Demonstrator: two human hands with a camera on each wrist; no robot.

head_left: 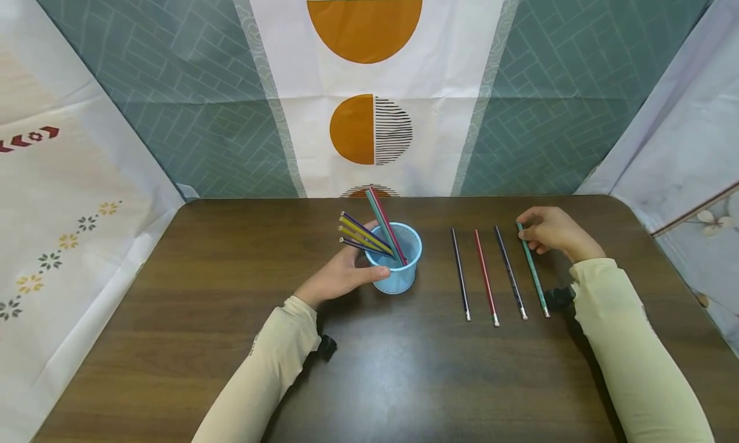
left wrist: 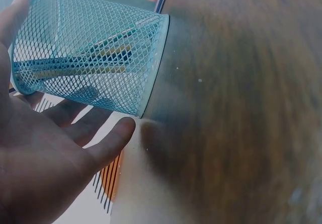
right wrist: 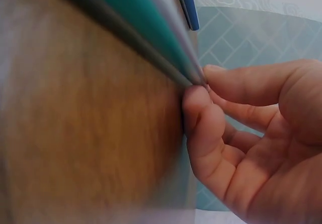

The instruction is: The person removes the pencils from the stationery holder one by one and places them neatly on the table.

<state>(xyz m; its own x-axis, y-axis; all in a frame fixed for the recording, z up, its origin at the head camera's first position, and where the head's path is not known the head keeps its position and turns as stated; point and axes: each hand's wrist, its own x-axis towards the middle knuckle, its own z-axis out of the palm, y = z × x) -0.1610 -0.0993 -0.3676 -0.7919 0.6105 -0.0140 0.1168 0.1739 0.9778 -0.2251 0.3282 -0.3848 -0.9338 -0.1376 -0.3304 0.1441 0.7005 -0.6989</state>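
A light blue mesh pencil cup stands upright near the back middle of the table, with several pencils leaning out of it. My left hand holds the cup from its left side, thumb across the front and the other fingers mostly hidden behind. In the left wrist view, the pencils' lower ends show through the mesh. On the right, my right hand pinches the far end of a green pencil between thumb and index finger. The pencil's eraser end points toward me. The right wrist view shows this pinch close over the wood.
Left of the green pencil, a black pencil, a red pencil and a dark blue pencil lie side by side, erasers toward me. The brown wooden table ends at a patterned cloth backdrop; white cloths hang at both sides.
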